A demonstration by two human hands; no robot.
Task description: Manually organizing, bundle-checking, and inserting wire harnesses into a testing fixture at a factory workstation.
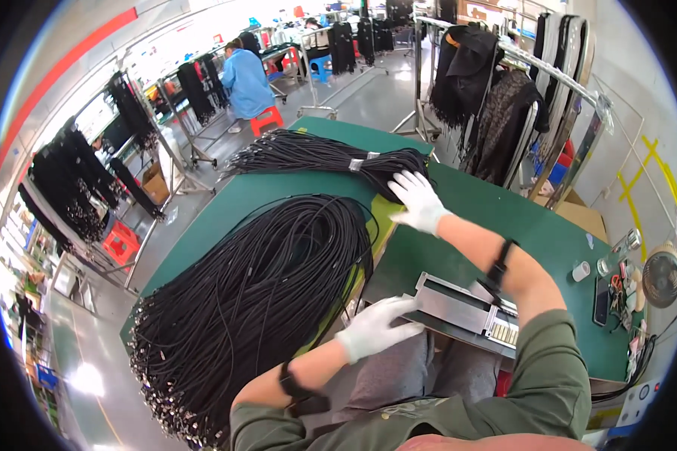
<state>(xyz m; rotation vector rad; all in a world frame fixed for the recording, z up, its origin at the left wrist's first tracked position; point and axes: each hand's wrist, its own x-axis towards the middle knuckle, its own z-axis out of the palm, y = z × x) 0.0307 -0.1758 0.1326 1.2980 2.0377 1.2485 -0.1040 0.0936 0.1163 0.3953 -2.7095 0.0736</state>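
My right hand [420, 201], in a white glove, reaches forward and rests on the near end of a tied bundle of black cords [320, 155] lying across the far side of the green table [496, 218]. Its fingers are spread on the bundle, not clearly closed around it. My left hand [374, 325], also gloved, lies near the table's front edge, touching the left end of a grey metal device [462, 308]. A large loose heap of black cords [256, 293] with metal tips lies to the left of both hands.
Clothes racks [504, 83] with dark garments stand behind the table. A person in a blue coat [244, 79] sits on a red stool farther back. Tape rolls, a phone [601, 299] and a small fan [660, 276] sit at the table's right end.
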